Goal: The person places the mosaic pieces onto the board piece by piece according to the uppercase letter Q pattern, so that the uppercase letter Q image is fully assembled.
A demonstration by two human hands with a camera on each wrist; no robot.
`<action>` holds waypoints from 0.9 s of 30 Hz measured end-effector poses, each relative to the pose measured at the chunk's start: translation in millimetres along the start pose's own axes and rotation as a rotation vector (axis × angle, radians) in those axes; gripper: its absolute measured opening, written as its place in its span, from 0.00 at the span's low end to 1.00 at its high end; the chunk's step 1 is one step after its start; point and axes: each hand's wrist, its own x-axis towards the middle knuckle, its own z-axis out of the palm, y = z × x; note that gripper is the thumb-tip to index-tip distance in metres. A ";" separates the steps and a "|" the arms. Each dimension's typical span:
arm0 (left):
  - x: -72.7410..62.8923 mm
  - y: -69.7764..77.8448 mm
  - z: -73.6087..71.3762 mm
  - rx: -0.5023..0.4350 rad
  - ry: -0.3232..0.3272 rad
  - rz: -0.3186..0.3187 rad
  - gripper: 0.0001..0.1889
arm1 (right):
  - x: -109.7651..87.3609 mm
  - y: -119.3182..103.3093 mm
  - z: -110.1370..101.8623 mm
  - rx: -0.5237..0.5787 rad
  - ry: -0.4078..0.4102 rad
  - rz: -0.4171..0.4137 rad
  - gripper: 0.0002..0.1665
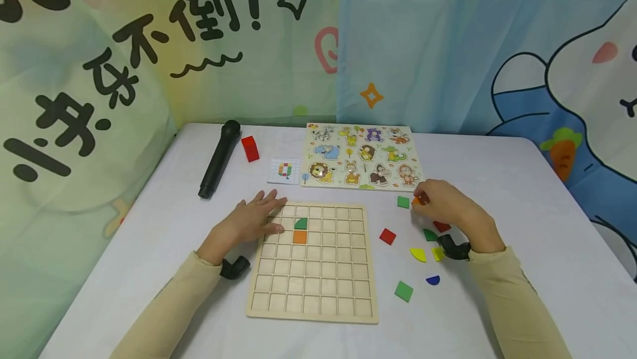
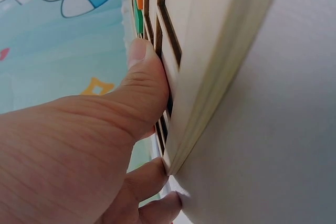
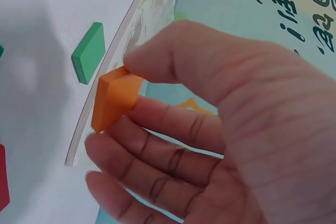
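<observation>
My right hand (image 1: 440, 202) pinches an orange square tile (image 3: 116, 98) between thumb and fingers, close to the puzzle's lower right corner. My left hand (image 1: 252, 218) rests at the upper left corner of the wooden grid board (image 1: 312, 317). In the left wrist view its thumb (image 2: 142, 85) lies on the grid and other fingers are by the board's edge. Within the grid, a green quarter-circle tile (image 1: 301, 224) sits directly above an orange square tile (image 1: 299, 237). A green square tile (image 1: 403, 202) lies just left of my right hand.
Right of the board lie red tile (image 1: 387, 236), yellow tile (image 1: 418, 254), blue half-circle (image 1: 433, 280) and green square (image 1: 403, 291). Behind stand the animal puzzle (image 1: 360, 157), a pattern card (image 1: 285, 171), a red block (image 1: 250, 149) and a black microphone-like stick (image 1: 219, 160).
</observation>
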 end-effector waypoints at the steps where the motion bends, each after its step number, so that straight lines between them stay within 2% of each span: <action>1: 0.2 0.0 0.1 -0.002 -0.002 -0.001 0.41 | 0.0 -0.9 -0.2 0.003 0.006 -0.001 0.23; 9: 0.5 -0.6 1.1 0.001 -0.003 0.001 0.40 | -1.3 -9.2 -0.6 0.015 0.044 -0.011 0.21; 20: -1.6 0.5 -2.1 0.000 -0.005 0.000 0.40 | 0.1 -21.7 4.4 -0.013 0.134 -0.123 0.16; 27: -1.8 0.7 -1.2 -0.012 0.001 0.002 0.40 | 0.8 -28.9 6.9 -0.005 0.165 -0.157 0.11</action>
